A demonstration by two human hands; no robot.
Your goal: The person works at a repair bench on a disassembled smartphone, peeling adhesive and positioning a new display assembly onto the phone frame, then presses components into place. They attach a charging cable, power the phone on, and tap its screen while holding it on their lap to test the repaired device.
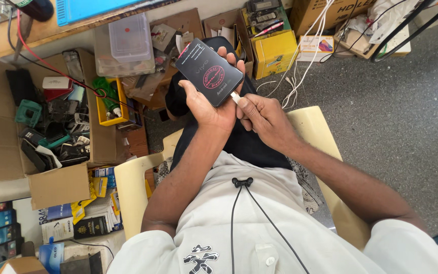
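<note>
1. Nearest the lens we see our white shirt (239,223) with a black clip and cord running down it, and our lap on the cream plastic chair (133,187).
2. Far left: open cardboard box (6,152) full of phone parts, then a yellow bin (108,104) and a clear plastic tub (128,43) under the wooden bench edge.
3. Left hand (206,106) is closed around the dark phone (209,71), palm under it, thumb on the near edge, fingers wrapped over the far edge. Phone sits above our lap, roughly centre frame, flat face toward the camera with a round red mark on it.
4. Phone's long axis runs upper-left to lower-right; its lower end points straight at the right hand.
5. Right hand (264,119) is pinched narrow on a white plug (235,97), which touches the phone's lower end. Right hand is the nearer 1 to that port.
6. Right of that: yellow box (275,53), loose white cables (295,81), grey floor.
</note>
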